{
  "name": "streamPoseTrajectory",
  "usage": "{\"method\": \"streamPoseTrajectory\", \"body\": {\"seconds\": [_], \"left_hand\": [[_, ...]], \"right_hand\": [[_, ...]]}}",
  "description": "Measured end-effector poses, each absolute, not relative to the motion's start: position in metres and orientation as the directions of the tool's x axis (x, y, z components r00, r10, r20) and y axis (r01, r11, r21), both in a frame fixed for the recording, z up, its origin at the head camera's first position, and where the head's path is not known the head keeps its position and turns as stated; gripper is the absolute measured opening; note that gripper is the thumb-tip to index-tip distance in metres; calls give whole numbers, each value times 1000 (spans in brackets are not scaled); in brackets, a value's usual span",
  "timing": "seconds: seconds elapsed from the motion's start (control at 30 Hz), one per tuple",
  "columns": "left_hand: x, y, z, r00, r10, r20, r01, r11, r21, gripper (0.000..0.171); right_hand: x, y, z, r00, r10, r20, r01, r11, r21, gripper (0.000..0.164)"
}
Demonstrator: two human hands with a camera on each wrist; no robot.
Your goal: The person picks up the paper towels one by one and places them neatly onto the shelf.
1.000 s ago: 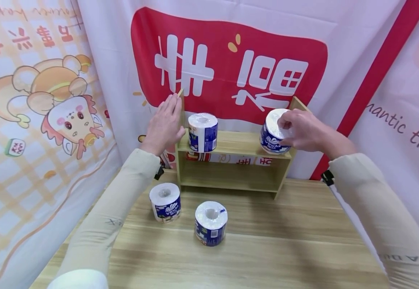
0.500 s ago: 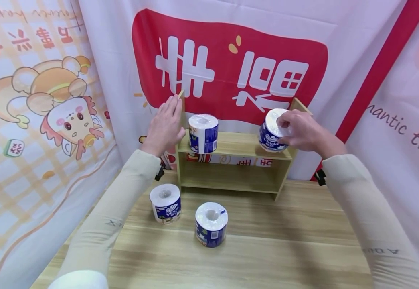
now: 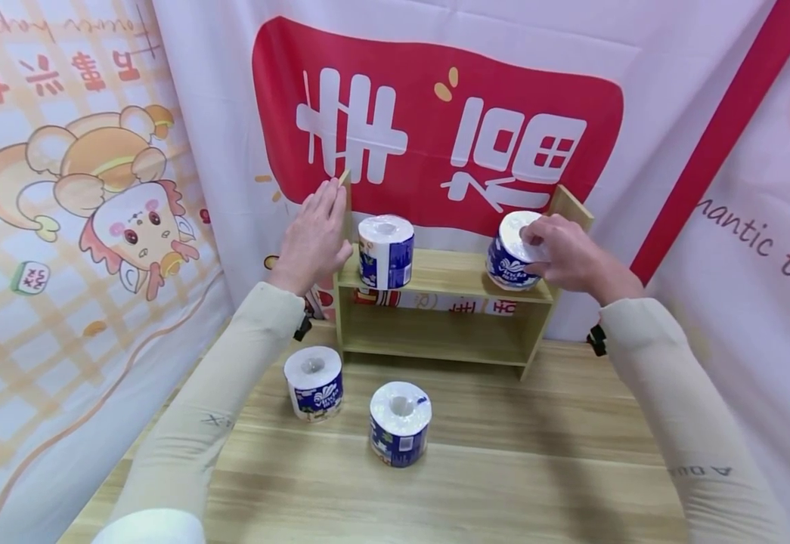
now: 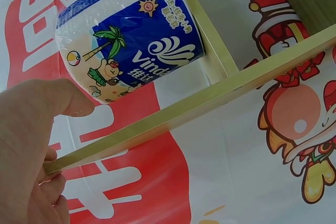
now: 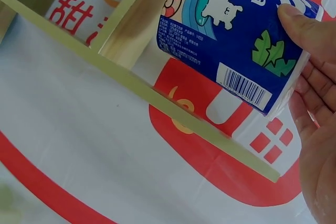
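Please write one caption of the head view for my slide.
Right hand gripping a paper roll at the wooden shelf, left hand touching its side panel, two rolls on the table.

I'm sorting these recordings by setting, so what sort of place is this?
Probably a staged recording booth rather than a lived-in room: printed cloth backdrops hang behind and on both sides of a wood-grain table, which carries a small shelf unit and wrapped paper rolls.

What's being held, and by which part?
Right hand: a toilet roll, gripped at its top rim. Left hand: just resting against the shelf's left side panel.
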State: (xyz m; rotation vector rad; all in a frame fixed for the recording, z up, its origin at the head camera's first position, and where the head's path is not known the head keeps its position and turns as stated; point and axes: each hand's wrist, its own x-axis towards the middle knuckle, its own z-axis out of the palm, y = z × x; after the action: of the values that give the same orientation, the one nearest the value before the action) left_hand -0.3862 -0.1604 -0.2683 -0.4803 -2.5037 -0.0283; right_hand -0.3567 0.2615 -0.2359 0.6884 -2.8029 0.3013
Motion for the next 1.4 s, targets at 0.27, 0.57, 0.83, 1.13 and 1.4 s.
{"method": "streamPoseTrajectory", "body": {"seconds": [0.27, 0.57, 0.83, 1.13, 1.4], "left_hand": [[-384, -161, -266, -770, 333, 544, 339, 936, -92, 94], [-383, -161, -267, -766, 331, 550, 343, 935, -85, 94], [-382, -161, -265, -769, 331, 547, 345, 935, -82, 94], [-383, -161, -269, -773, 332, 540, 347, 935, -78, 94], [-384, -162, -267, -768, 330, 549, 346, 935, -79, 95]], "right_hand": [[-360, 259, -240, -861, -436, 261, -482, 863, -148, 49], [-362, 257, -242, -858, -443, 261, -486, 863, -134, 49], [-364, 258, -244, -871, -427, 243, -467, 874, -136, 51], [-370, 259, -251, -880, -422, 218, -457, 877, -149, 53], [-374, 257, -249, -883, -421, 206, -453, 880, -144, 57]]}}
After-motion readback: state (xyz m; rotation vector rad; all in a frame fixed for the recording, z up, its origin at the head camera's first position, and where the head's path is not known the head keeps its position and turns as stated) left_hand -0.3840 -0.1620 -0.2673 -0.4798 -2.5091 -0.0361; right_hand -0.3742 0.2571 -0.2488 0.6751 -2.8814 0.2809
